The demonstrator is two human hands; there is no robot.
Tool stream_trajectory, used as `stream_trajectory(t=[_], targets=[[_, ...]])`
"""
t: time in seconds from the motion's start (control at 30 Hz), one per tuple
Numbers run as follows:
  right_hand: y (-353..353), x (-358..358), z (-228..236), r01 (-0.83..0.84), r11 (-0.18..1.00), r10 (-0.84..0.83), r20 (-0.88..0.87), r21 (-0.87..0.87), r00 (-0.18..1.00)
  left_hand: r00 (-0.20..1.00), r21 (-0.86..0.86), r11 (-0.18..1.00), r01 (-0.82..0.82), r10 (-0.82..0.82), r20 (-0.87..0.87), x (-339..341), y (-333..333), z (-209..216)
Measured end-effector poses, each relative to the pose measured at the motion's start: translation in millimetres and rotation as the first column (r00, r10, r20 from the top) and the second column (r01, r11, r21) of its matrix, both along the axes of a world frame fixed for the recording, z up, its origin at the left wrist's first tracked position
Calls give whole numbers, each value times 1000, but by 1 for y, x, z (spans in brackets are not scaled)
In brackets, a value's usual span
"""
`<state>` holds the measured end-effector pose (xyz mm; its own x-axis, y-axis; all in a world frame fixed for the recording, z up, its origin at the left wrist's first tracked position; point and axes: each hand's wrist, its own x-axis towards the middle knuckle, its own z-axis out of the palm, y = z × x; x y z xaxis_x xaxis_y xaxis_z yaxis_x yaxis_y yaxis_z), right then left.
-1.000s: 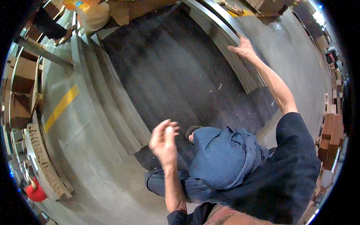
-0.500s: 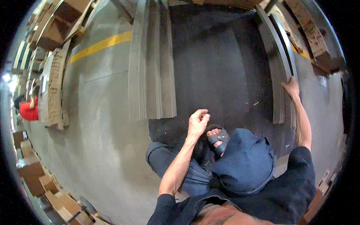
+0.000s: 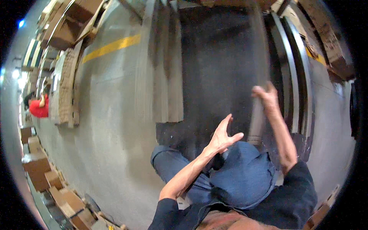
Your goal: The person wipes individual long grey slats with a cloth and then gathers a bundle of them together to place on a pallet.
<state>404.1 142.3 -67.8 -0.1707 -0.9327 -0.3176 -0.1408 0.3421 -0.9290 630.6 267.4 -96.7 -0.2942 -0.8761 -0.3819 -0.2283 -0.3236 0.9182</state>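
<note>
A long, narrow grey strip (image 3: 257,50), smeared by motion, stands over the dark mat in line with my right hand (image 3: 267,97). That hand appears closed around its edge, thumb on the left side. My left hand (image 3: 224,137) hangs above my knee, thumb and fingers spread, with nothing in it. Left of the mat's middle lies a stack of long grey strips (image 3: 168,84). More long strips (image 3: 290,73) lie in two separate rows beyond my right hand. What the strips are made of I cannot tell.
I squat at the near edge of the dark mat (image 3: 218,69). A concrete floor (image 3: 111,99) with a yellow line (image 3: 111,48) lies to the left. Cardboard stacks (image 3: 66,90) and boxes (image 3: 36,174) line the left side. A person in red (image 3: 39,107) is beyond them.
My right hand has moved left from the right-hand stack, bringing one long strip over the mat. The left hand has opened and shifted right. The right-hand strips now show a gap between them.
</note>
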Motion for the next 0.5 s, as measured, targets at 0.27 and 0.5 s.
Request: stream_trajectory(t=[0.27, 0.5], targets=[[20, 161, -38, -66, 997, 72, 613, -32, 787, 935, -48, 969, -242, 246, 254, 59, 21, 18], [53, 179, -74, -150, 975, 7, 657, 163, 754, 883, 114, 961, -253, 182, 432, 75, 52, 16]])
